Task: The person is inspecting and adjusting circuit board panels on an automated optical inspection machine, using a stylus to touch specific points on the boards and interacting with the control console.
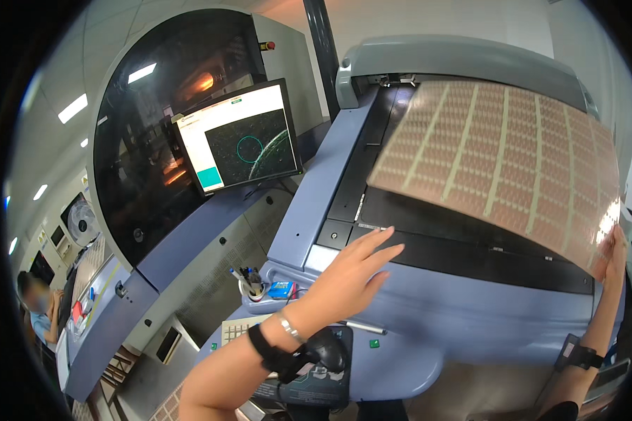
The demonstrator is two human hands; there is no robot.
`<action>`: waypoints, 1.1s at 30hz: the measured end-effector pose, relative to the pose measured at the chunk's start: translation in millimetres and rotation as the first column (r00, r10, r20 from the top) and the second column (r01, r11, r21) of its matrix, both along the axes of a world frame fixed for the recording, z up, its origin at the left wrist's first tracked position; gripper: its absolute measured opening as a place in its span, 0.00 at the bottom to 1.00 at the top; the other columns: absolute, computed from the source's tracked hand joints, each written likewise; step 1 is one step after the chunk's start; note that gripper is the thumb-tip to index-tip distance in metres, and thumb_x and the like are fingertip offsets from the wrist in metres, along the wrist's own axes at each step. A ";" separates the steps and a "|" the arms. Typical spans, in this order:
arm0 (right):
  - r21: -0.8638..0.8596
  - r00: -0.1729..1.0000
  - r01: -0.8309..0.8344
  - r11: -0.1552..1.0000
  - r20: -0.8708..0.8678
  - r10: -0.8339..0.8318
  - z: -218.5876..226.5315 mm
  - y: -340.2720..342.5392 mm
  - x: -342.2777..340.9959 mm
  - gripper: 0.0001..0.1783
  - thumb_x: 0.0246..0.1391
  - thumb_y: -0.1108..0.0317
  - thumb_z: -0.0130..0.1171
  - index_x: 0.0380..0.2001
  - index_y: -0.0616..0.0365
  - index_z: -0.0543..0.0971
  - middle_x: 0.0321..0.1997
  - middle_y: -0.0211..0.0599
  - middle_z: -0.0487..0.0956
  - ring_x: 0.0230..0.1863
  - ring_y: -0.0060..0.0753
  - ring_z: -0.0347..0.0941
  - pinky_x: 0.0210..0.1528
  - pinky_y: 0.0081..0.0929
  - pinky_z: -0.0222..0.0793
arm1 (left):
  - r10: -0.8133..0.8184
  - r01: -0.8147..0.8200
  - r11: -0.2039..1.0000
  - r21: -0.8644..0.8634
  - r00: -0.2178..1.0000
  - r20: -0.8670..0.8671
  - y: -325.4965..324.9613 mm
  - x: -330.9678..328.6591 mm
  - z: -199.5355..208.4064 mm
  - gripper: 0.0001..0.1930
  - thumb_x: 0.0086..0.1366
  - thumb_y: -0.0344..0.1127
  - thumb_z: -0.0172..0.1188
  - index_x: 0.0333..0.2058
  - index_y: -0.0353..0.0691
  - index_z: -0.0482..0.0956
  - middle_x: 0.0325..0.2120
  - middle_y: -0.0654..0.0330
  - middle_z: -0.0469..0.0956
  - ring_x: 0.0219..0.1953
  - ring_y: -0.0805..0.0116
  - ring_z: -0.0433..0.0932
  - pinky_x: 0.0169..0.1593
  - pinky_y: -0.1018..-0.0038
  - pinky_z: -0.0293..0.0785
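A large copper-coloured circuit board panel point(495, 151) with pale strips is tilted above the machine's black bed point(428, 217). My right hand point(614, 256) grips its near right corner, with the fingers partly hidden by the panel. Its far left part lies over the back of the bed; whether it rests there I cannot tell. My left hand point(354, 277) is empty, fingers stretched and apart, over the bed's front left edge. A bracelet and a black strap circle my left wrist, and another black strapped device point(579, 353) sits on my right forearm.
A monitor point(239, 137) stands left of the bed, before a dark rounded machine cover point(168, 91). Below my left arm are a keyboard point(242, 328), a black mouse point(328, 351) and a pen holder point(249, 286). A grey hood point(463, 56) spans the back. Another person point(43, 312) sits far left.
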State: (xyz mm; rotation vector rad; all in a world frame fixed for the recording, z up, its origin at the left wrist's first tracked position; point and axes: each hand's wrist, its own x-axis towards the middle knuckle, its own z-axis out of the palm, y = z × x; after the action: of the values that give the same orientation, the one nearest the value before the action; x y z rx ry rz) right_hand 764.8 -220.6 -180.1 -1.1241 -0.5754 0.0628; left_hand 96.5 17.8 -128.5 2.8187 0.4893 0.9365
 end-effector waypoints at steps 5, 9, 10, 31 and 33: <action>-0.195 0.995 0.063 0.979 0.083 -0.047 6.7 56.9 -1.5 0.15 0.64 0.54 0.56 0.24 0.47 0.73 0.20 0.12 0.63 0.22 0.07 0.59 0.23 0.12 0.55 | 0.067 -0.066 0.993 0.094 0.998 -0.013 62.8 62.9 -34.2 0.25 0.64 0.31 0.58 0.61 0.45 0.68 0.65 0.50 0.61 0.66 0.47 0.60 0.65 0.56 0.61; -0.318 0.976 0.127 0.939 0.209 -0.062 5.0 67.5 38.1 0.13 0.63 0.58 0.55 0.26 0.50 0.76 0.18 0.16 0.64 0.14 0.10 0.57 0.15 0.15 0.53 | 0.168 -0.160 0.975 0.156 0.985 -0.038 101.2 105.1 -59.0 0.25 0.68 0.38 0.55 0.63 0.50 0.65 0.66 0.54 0.59 0.67 0.49 0.58 0.66 0.50 0.57; -0.355 0.974 0.141 0.924 0.216 -0.066 4.7 75.7 36.0 0.12 0.63 0.60 0.55 0.26 0.52 0.77 0.18 0.17 0.64 0.13 0.11 0.57 0.15 0.16 0.53 | 0.211 -0.203 0.963 0.180 0.977 -0.028 109.2 108.5 -66.5 0.24 0.68 0.40 0.54 0.63 0.51 0.65 0.66 0.55 0.60 0.67 0.49 0.58 0.66 0.49 0.57; -0.423 0.595 0.615 0.665 0.802 -0.041 -31.9 167.0 -65.1 0.15 0.63 0.70 0.49 0.52 0.57 0.73 0.39 0.59 0.76 0.41 0.62 0.72 0.44 0.47 0.68 | 0.231 -0.222 0.964 0.148 0.971 -0.053 113.8 97.2 -94.2 0.26 0.67 0.45 0.56 0.62 0.50 0.66 0.64 0.52 0.62 0.66 0.50 0.60 0.67 0.52 0.56; -0.407 0.564 0.631 0.661 0.825 -0.030 -35.9 172.1 -59.2 0.16 0.62 0.70 0.49 0.52 0.56 0.73 0.38 0.59 0.76 0.41 0.62 0.72 0.45 0.47 0.68 | 0.244 -0.236 0.964 0.126 0.968 -0.053 106.7 89.3 -91.1 0.26 0.67 0.45 0.56 0.62 0.49 0.66 0.65 0.52 0.62 0.67 0.50 0.59 0.68 0.52 0.55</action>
State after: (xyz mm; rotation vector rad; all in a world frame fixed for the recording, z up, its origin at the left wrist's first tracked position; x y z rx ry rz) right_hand 705.6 -48.5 -216.0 -2.0148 -1.1312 -0.6847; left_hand 185.8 124.6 -219.6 2.9536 0.8271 0.9418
